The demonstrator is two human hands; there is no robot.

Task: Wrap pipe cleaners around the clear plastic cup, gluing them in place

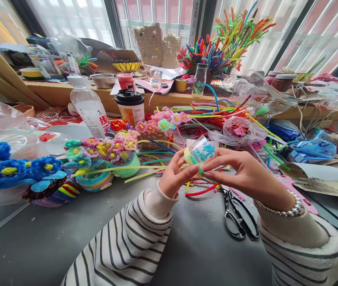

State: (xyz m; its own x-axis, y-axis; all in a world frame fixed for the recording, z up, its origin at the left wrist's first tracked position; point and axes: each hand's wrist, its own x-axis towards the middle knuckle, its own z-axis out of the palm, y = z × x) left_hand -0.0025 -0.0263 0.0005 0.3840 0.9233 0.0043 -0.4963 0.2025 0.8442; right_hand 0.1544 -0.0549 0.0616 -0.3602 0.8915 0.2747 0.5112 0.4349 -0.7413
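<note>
A clear plastic cup (202, 150) with blue printing is held tilted above the table, with a pale yellow band (189, 157) around its lower end. My left hand (175, 174) closes on the cup's left side, thumb reaching toward a small green tip (201, 171). My right hand (237, 169) holds the cup from the right, its fingertips meeting the left thumb at that green tip. Pale yellow pipe cleaners (106, 170) stretch left from near my left hand. Below my right hand lie black-handled scissors (237, 218). A red pipe cleaner (201, 192) curls on the table under the cup.
Fuzzy flower pots (94, 174) and blue flowers (20, 171) crowd the left. A plastic bottle (87, 107) and a lidded paper cup (129, 107) stand behind. Loose pipe cleaners (216, 109) pile up toward the sill. A pink tool (294, 190) lies right.
</note>
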